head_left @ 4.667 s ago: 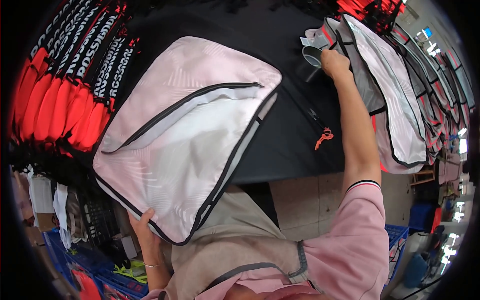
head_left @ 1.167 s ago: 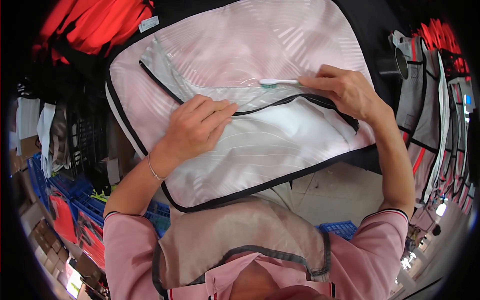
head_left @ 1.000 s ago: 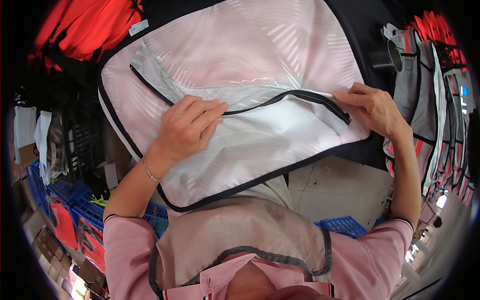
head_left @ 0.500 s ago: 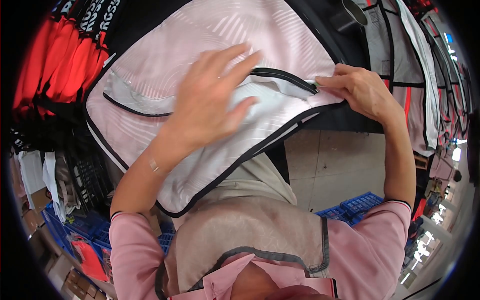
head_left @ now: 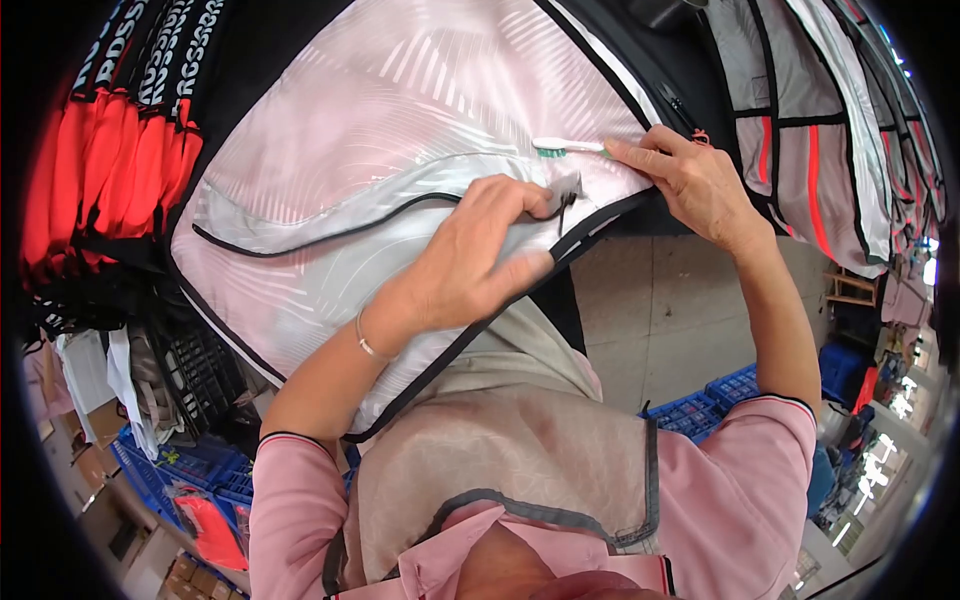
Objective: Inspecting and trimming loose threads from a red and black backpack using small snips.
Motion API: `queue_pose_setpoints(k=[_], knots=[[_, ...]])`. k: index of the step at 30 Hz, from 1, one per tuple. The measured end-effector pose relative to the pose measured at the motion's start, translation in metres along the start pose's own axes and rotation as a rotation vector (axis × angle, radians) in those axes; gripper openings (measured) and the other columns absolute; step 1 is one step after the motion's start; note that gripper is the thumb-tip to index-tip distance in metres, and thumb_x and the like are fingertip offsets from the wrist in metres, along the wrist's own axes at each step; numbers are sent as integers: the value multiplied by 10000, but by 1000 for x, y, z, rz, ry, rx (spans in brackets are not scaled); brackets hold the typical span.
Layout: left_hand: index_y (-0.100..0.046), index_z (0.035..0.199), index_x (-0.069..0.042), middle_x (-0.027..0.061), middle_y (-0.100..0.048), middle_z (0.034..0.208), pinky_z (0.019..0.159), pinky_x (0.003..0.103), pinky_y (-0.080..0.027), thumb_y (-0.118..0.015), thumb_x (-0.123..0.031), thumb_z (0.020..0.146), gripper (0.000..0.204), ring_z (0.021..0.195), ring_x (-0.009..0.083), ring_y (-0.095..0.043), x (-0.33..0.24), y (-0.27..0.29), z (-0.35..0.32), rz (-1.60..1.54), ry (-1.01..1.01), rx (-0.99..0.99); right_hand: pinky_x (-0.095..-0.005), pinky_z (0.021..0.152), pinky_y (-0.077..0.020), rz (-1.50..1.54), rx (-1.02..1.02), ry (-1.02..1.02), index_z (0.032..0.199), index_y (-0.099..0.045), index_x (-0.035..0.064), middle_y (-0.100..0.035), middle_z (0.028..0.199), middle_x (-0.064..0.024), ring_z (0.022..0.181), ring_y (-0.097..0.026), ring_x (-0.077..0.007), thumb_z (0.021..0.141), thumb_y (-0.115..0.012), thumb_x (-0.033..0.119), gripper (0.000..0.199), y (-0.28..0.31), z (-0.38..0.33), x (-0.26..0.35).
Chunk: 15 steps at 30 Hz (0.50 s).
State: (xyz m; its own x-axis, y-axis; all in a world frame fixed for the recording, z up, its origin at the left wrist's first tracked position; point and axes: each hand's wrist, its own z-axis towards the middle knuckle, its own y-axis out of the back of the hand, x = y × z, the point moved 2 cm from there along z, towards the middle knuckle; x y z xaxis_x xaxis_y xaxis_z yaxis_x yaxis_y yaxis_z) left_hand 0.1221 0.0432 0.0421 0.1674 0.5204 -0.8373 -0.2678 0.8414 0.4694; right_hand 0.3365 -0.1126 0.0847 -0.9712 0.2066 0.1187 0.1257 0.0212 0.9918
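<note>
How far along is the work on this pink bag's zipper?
Done: the pink bag panel lies spread on the black table. In hand: the left hand pinches the zipper pull near the right end of the curved zipper, while the right hand holds that corner beside a small white stick. Left: the zipper line toward the left; whether it is closed cannot be told.

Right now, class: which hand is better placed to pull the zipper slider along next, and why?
Left. The left hand already pinches the zipper slider, while the right hand pins the toothbrush to the pink bag.
</note>
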Motion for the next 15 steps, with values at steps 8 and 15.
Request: queue_pose_setpoints(k=[8,15], knots=[[-532,1265,12,191,-587,1148,965,457,-455,-627,101,582,695,1079,391,-562,10,-19,-8,299,-127,-206,-391,661,-535,-39,-103,75,1258,-664,208,-620,956,-65,760,-647,-314,832,-594,-16,486,-7,26,2],[-626,1088,-6,126,-601,1012,861,365,-515,-566,53,726,371,1001,316,-591,19,-10,25,442,-238,-395,-412,714,-507,-49,-125,27,1254,-653,190,-619,972,-108,841,-629,-353,927,-569,117,345,7,95,-20]])
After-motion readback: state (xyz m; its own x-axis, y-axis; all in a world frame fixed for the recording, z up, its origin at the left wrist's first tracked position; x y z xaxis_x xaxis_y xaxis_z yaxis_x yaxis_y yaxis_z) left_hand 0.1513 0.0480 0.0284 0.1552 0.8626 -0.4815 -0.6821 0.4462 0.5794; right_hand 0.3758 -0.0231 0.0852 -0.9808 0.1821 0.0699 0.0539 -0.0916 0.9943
